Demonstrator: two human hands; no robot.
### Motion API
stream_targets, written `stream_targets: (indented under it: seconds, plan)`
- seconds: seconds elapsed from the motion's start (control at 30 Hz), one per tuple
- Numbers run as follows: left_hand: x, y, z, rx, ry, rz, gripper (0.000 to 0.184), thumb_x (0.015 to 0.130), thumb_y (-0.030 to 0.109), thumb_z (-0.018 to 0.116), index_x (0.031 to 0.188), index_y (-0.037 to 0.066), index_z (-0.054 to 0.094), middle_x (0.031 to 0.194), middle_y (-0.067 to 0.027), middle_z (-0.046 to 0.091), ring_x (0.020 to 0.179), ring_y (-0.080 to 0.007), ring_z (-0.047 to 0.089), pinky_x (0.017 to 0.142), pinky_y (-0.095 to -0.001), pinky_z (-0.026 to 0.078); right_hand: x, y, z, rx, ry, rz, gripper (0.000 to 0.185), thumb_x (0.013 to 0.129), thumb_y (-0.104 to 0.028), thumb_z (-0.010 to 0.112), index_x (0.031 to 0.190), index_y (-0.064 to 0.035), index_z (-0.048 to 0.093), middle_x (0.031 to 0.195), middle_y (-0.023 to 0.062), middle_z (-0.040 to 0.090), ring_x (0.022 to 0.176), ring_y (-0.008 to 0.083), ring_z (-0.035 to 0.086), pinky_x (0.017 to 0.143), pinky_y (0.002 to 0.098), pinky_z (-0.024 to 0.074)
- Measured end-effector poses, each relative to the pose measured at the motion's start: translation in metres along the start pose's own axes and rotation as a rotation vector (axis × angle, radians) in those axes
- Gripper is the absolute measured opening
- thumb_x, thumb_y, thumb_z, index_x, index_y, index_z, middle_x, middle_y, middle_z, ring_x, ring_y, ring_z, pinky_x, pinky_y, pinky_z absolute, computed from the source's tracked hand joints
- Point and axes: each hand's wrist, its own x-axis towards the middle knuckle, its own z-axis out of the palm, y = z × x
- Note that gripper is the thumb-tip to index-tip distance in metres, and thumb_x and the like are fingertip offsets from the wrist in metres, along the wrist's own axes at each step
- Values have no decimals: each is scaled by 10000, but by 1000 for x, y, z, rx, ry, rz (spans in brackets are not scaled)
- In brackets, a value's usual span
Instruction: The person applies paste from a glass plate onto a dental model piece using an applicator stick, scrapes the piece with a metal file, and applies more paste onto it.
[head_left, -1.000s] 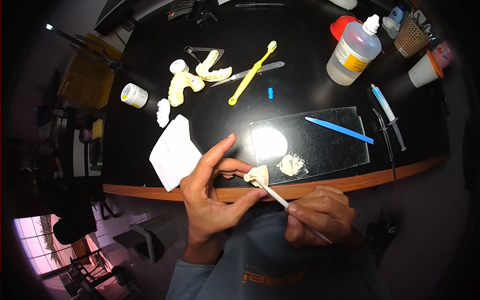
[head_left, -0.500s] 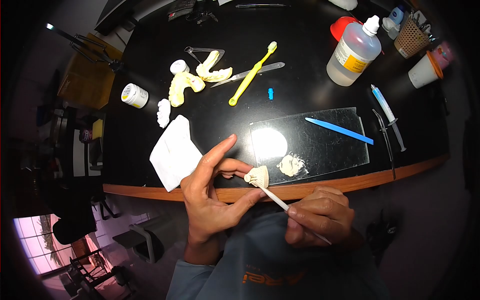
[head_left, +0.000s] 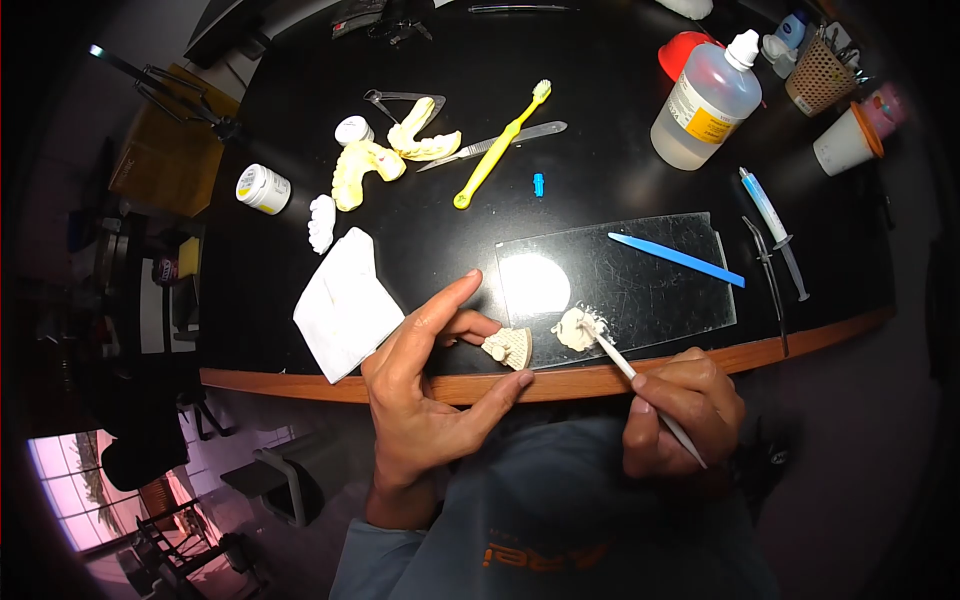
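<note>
1. Left hand [head_left: 425, 395]: thumb and a curled finger pinch the beige piece [head_left: 509, 348] from opposite sides; index finger sticks out clear of it. Piece sits by the front edge of the tabletop [head_left: 440, 262], next to the near left corner of the glass plate [head_left: 655, 310]. Can't tell if it's resting on anything.
2. Right hand [head_left: 686, 415]: fingers pressed together, pinching the white stick [head_left: 616, 357] like a pen, tail end poking out below the hand.
3. Stick tip is in the paste [head_left: 573, 332] on the plate, just right of the piece. Tip itself is buried or too small to make out.
4. Step in hand, my read: working the paste with the stick, either scooping or stirring; can't tell which.
5. Next move, my read: calls for a light, steady pen grip, a low tip angle and a controlled lift so paste stays on the tip. Left pinch should be firm but not crushing.
6. Nearby: blue spatula [head_left: 677, 260] on the plate; white paper [head_left: 347, 305] beside the left hand.
</note>
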Motion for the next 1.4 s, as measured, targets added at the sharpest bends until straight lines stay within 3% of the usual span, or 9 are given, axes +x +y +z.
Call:
stream_targets:
  seconds: [0.53, 0.63, 0.93, 1.03, 1.13, 1.4]
  plan:
    - [2, 2, 0, 30, -3, 2, 869, 638, 34, 956, 1429, -66, 609, 1000, -108, 764, 938, -142, 697, 869, -277, 498, 0, -2, 0, 54, -96, 0, 213, 753, 11, 725, 966, 3, 744, 784, 78, 687, 567, 163, 669, 486, 277, 533]
    - [4, 3, -1, 40, 9, 36, 791, 679, 45, 953, 1403, -40, 645, 974, -131, 772, 897, -183, 755, 843, -305, 597, 2, -8, 3, 122, -101, -16, 214, 783, 7, 737, 996, -9, 747, 787, 57, 690, 590, 159, 695, 507, 277, 564]
    - [3, 3, -2, 30, -5, 13, 804, 682, 52, 959, 1414, -31, 637, 980, -104, 789, 882, -153, 753, 796, -271, 560, -1, -9, 18, 171, -96, -76, 224, 780, 22, 749, 998, -27, 763, 799, 34, 687, 623, 142, 721, 525, 277, 592]
    - [1, 4, -2, 13, -19, -25, 868, 638, 40, 950, 1430, -57, 608, 987, -96, 790, 945, -137, 729, 836, -269, 495, 0, -9, 17, 161, -123, -75, 237, 779, 22, 752, 1009, -37, 767, 812, 28, 681, 633, 144, 722, 530, 279, 586]
    - [3, 3, -3, 9, -13, 18, 809, 680, 40, 958, 1415, -43, 631, 986, -126, 787, 895, -170, 761, 822, -278, 574, -1, -10, 16, 155, -137, -71, 259, 776, 25, 753, 1025, -47, 770, 823, 24, 677, 639, 146, 721, 536, 282, 579]
    - [3, 3, -3, -2, -13, 23, 815, 678, 31, 958, 1418, -49, 627, 990, -133, 783, 906, -174, 763, 832, -282, 586, -2, -9, 16, 148, -142, -73, 289, 765, 29, 762, 1043, -53, 770, 830, 23, 688, 648, 145, 727, 549, 282, 584]
